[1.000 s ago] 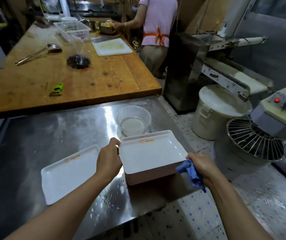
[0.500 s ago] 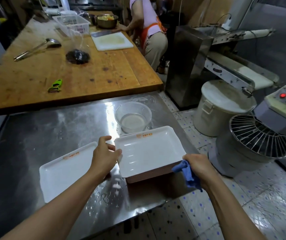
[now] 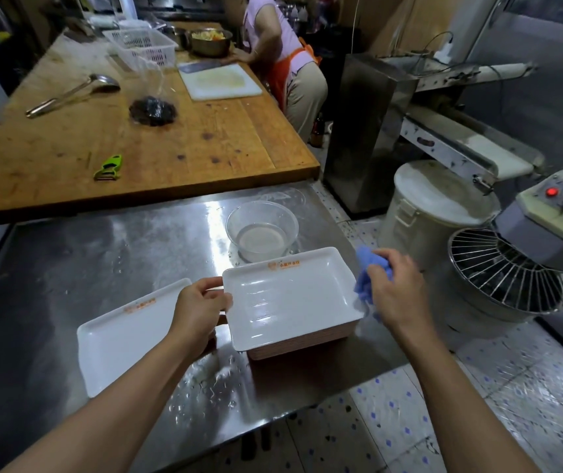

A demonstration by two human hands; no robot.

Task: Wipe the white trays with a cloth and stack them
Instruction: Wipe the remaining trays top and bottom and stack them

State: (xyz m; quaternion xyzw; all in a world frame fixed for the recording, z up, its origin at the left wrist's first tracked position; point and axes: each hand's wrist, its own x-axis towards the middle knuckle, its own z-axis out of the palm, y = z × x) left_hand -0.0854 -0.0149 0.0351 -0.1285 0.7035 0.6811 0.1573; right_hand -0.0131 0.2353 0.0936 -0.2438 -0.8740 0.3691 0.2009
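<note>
A stack of white trays (image 3: pixel 287 302) with orange lettering sits near the front right edge of the steel table (image 3: pixel 85 268). My left hand (image 3: pixel 198 310) grips the left rim of the top tray. My right hand (image 3: pixel 396 288) holds a bunched blue cloth (image 3: pixel 363 278) at the tray's right rim. A single white tray (image 3: pixel 126 339) lies flat to the left of the stack, partly behind my left forearm.
A clear bowl (image 3: pixel 262 230) with some water stands just behind the stack. A wooden table (image 3: pixel 136 131) beyond holds a ladle, a green peeler and a cutting board. A person (image 3: pixel 287 59) works there. A lidded bucket (image 3: pixel 433 206) and a dough mixer (image 3: pixel 512 274) stand to the right.
My right hand has risen with the cloth from the stack's front right corner to the top tray's right rim. My left hand keeps its grip on the left rim.
</note>
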